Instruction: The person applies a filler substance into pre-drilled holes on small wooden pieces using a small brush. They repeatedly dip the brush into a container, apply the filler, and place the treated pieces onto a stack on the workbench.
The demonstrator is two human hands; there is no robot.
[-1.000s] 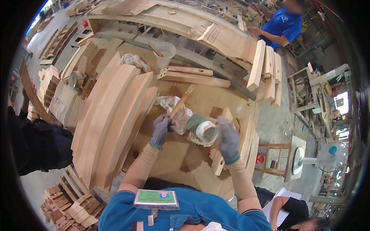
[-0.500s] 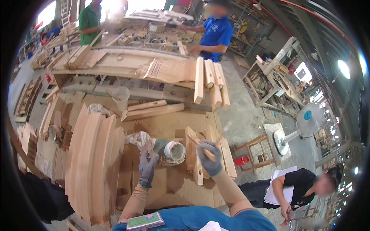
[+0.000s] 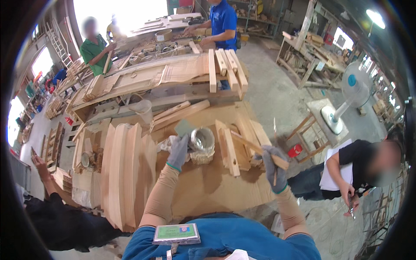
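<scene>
My left hand (image 3: 178,152), in a grey glove, is closed at the lower edge of a flat grey-green piece (image 3: 185,128). It is just left of an open, crusted can (image 3: 203,141) with a shiny inside. A white rag (image 3: 165,144) lies partly behind that hand. My right hand (image 3: 275,165), also gloved, is closed around a wooden strip (image 3: 247,143) that slants up to the left. A thin stick (image 3: 274,130) stands upright through the same grip. Below the strip, several pale wooden pieces (image 3: 229,149) lie on the cardboard-covered bench (image 3: 199,186).
Long wooden boards (image 3: 123,173) are stacked on my left. A clear plastic bucket (image 3: 143,110) stands beyond them. Past the bench is another worktable (image 3: 143,82) with two workers. A fan (image 3: 336,117), a red container (image 3: 295,150) and a person holding papers (image 3: 331,171) are at right.
My right hand has moved right, away from the wooden pieces, and the strip with the thin stick shows in it. My left hand stays beside the can. The view has shifted.
</scene>
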